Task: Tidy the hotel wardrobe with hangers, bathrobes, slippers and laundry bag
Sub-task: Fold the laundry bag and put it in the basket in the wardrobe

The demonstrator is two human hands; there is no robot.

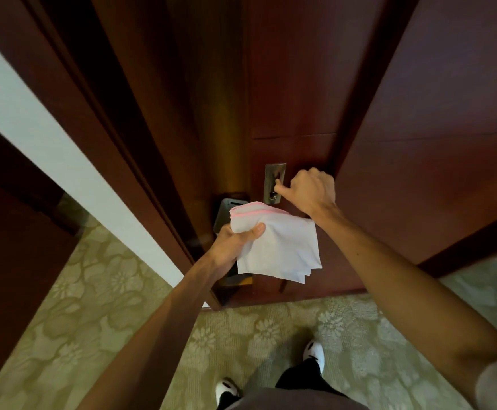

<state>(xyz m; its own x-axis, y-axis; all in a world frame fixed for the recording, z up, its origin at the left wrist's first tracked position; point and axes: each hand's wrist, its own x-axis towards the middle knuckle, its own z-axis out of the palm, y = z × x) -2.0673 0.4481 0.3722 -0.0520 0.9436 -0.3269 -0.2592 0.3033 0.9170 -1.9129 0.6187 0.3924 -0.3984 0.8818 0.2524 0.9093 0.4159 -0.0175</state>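
I stand before a dark red-brown wooden wardrobe. My left hand (235,239) grips a folded white laundry bag (282,250) with a pink strip along its top edge, held in front of the door. My right hand (311,189) is curled, with a finger hooked into the recessed metal pull (274,177) of the sliding wardrobe door (291,93). The door stands slightly open on its left side, showing a narrow dim gap (220,137). A grey box-like object (222,214) sits low inside the gap, mostly hidden behind the bag.
A second wooden panel (436,128) stands to the right. A white wall (49,137) runs along the left beside the wardrobe frame. Green floral carpet (256,335) covers the floor, with my black-and-white shoes (314,353) on it. Dark furniture (13,247) stands at far left.
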